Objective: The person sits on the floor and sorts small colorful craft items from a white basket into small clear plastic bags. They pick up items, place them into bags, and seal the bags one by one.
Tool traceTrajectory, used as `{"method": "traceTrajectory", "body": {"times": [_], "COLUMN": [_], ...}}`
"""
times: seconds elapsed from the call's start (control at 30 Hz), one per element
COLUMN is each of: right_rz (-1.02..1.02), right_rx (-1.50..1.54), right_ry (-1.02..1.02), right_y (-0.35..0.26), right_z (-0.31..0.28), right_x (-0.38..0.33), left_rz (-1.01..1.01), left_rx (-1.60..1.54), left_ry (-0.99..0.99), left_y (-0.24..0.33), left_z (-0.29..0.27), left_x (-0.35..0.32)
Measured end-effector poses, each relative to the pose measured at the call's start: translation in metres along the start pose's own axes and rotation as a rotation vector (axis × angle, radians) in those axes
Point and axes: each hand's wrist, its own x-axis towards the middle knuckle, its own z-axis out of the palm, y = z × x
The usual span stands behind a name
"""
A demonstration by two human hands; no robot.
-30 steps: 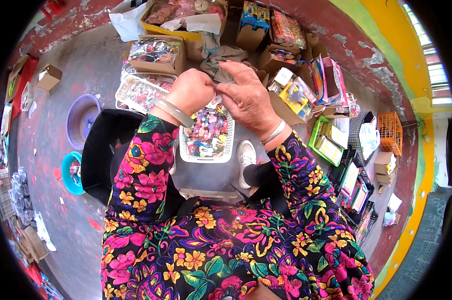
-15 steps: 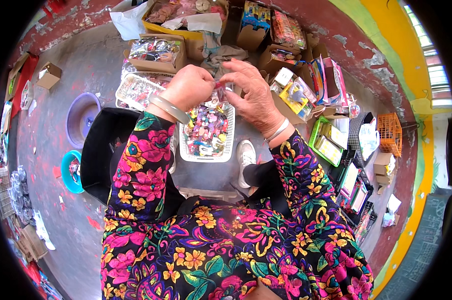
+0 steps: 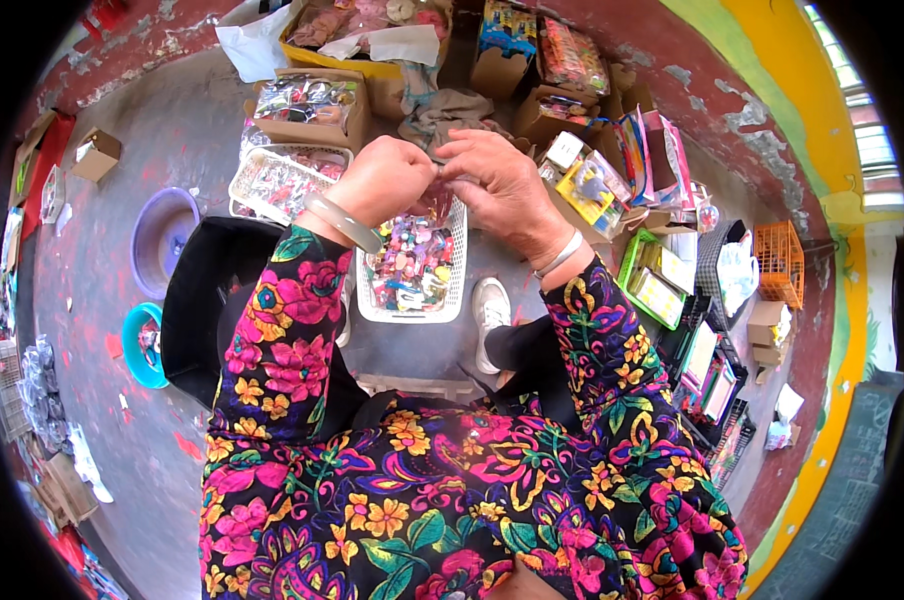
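Note:
Both my hands are raised together over a white plastic basket (image 3: 409,318) of small, many-coloured trinkets. Between them is a small see-through plastic bag (image 3: 438,205) with a reddish tint; what it contains is too blurred to name. My left hand (image 3: 387,180) is closed, its fingertips pinching the bag's upper edge. From the other side my right hand (image 3: 502,190) grips the same edge between thumb and fingers. Part of the bag is hidden behind the fingers.
Beside the trinkets, a second white basket (image 3: 262,205) holds small bagged items. Cardboard boxes (image 3: 322,128) of packaged goods line the far side. At right are a green basket (image 3: 632,285) and an orange crate (image 3: 780,265); at left, a purple basin (image 3: 144,245) and a turquoise basin (image 3: 132,360).
My right fingers have closed in toward the left hand and now pinch at the bag's top edge. The bag's reddish upper part is now mostly covered by fingers.

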Motion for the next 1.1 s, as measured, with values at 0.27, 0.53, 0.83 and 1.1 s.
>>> {"method": "traceTrajectory", "body": {"times": [0.27, 0.53, 0.83, 1.1], "right_rz": [0.297, 0.463, 0.374, 0.515], "right_rx": [0.23, 0.335, 0.208, 0.528], "right_ry": [0.052, 0.019, 0.154, 0.301], "right_y": [0.001, -0.003, -0.007, -0.017], "right_z": [-0.002, -0.005, 0.001, 0.001], "right_x": [-0.004, -0.002, -0.004, -0.003], "left_rz": [0.056, 0.081, 0.115, 0.117], "left_rx": [-0.232, -0.277, -0.236, -0.26], "left_ry": [-0.111, -0.052, -0.012, -0.071], "left_y": [0.001, 0.001, -0.001, 0.007], "left_z": [0.0, 0.002, 0.004, 0.002], "left_x": [-0.004, -0.002, 0.0, -0.005]}}
